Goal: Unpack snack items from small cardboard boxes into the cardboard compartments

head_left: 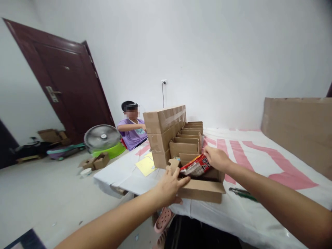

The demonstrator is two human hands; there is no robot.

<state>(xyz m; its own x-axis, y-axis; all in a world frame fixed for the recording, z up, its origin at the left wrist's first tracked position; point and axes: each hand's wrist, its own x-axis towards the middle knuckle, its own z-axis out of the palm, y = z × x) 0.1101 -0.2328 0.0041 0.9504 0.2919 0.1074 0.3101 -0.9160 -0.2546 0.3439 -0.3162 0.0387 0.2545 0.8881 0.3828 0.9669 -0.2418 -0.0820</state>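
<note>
An open cardboard box (pixel 202 192) stands near the front edge of the table. My right hand (pixel 218 159) pinches one end of a red snack packet with a clear part (pixel 195 166), which lies slanted over the box's opening. What else is inside the box is mostly hidden. My left hand (pixel 169 185) rests against the box's left side, fingers spread, beside a raised flap. Directly behind stands a row of open cardboard boxes (pixel 184 147) with their flaps up.
Closed, taped boxes (pixel 160 135) are stacked left of the row. Yellow paper (pixel 145 166) lies beside them. A green-handled tool (pixel 243 193) lies on the right, before a large cardboard piece (pixel 298 131). Across the table sits a person in purple (pixel 133 133), near a fan (pixel 103 138).
</note>
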